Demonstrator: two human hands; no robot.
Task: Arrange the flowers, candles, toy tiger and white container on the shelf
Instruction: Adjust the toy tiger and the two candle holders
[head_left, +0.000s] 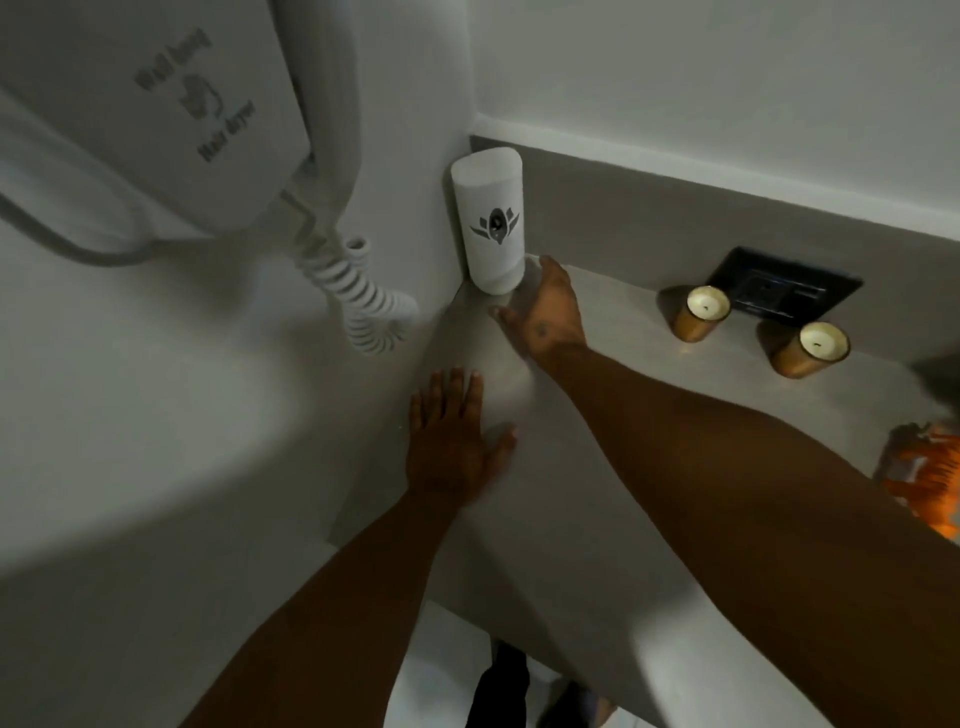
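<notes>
Container (488, 223) stands upright in the shelf (597, 467) corner, upper centre of frame, long axis vertical. Right hand (545, 317) is nearer, just lower right of its base, fingers loosely spread, apparently touching; grip uncertain. Left hand (452, 441) lies flat, open, empty, lower on shelf.

white container (490, 223) upright, shelf corner | two candles (702, 313) right | toy tiger (927, 475) far right
</notes>
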